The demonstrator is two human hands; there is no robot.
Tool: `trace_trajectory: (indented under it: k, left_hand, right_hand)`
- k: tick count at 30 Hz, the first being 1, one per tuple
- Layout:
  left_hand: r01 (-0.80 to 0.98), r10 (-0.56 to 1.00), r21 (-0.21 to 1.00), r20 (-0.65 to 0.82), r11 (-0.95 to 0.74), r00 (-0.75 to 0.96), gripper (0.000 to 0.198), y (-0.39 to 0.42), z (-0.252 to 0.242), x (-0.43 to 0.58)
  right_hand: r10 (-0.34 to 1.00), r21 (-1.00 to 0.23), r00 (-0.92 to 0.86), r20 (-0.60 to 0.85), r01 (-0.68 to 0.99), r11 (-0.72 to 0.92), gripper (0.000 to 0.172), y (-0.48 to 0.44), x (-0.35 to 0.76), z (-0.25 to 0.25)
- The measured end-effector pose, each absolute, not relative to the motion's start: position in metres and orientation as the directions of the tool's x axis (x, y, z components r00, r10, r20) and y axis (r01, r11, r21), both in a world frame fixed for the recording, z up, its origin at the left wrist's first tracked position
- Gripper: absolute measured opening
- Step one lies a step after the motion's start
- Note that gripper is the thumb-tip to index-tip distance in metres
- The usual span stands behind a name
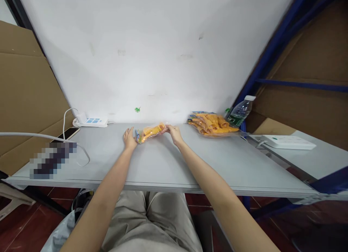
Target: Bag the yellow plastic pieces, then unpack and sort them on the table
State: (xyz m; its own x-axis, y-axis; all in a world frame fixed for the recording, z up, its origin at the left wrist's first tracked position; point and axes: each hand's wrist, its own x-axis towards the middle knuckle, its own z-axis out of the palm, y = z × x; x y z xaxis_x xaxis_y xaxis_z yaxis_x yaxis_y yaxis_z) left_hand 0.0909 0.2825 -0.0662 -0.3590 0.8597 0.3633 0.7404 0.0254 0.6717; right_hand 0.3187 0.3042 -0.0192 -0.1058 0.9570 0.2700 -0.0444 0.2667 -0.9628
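Observation:
A clear plastic packet [152, 132] with orange, rolled-looking contents and a blue-green printed end lies slantwise on the grey tabletop [163, 161]. My right hand [174, 133] pinches the packet's right end between thumb and fingers. At the printed left end is my left hand [129, 139], fingers apart and pointing up. Its inner edge is close to the packet; whether it touches cannot be made out. Farther right, a pile of similar orange packets [212, 124] rests against the back panel. What exactly the orange contents are is unclear.
A plastic bottle [240, 112] leans behind the pile. At the left stand a power strip [94, 122], a phone [66, 134], a white cable [64, 125] and a blurred-out item [53, 161]. A white panel [163, 56] closes off the back; cardboard [24, 92] flanks the left.

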Motion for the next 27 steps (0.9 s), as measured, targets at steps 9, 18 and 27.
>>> trace_trajectory:
  k: [9,18,27]
  left_hand:
    - [0.910,0.945,0.410,0.316,-0.052,-0.088,0.044,0.270,-0.059,0.107]
    - [0.877,0.890,0.407,0.454,-0.255,0.049,0.018,0.270,-0.049,0.117]
    - [0.866,0.901,0.417,0.427,-0.275,0.081,0.021,0.272,-0.044,0.117]
  right_hand:
    - [0.986,-0.999,0.164,-0.043,0.021,-0.047,0.049,0.317,0.326,-0.048]
    - [0.861,-0.420,-0.415,0.295,0.753,0.507,0.076,0.281,0.333,-0.049]
    - [0.830,-0.204,-0.348,0.435,0.860,0.468,0.029,0.279,0.332,-0.033]
